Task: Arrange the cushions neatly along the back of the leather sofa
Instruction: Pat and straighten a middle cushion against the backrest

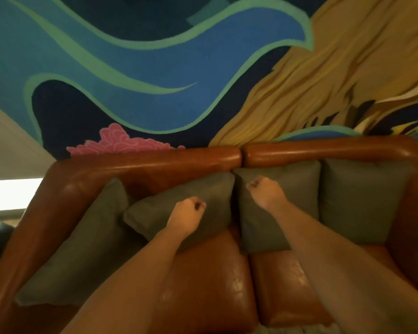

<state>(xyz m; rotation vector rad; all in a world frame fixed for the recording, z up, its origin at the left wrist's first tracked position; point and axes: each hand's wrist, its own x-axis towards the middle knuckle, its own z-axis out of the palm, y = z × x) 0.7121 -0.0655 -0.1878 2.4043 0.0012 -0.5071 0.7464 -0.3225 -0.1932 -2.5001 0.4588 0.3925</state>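
Several grey-green cushions lie on a brown leather sofa (179, 161). The far-left cushion (82, 249) leans against the left armrest. A second cushion (152, 213) sits tilted, with its top corner at the backrest. My left hand (186, 213) is a closed fist resting on it. A third cushion (302, 189) stands against the backrest, and my right hand (266, 191) presses on it as a fist. The rightmost cushion (362, 201) stands upright against the backrest, beside the right armrest.
A wall mural (155, 68) in blue, green and yellow rises behind the sofa. The seat cushions (215, 273) show worn, cracked leather. A pale floor or ledge (10, 189) shows at the left, beyond the armrest.
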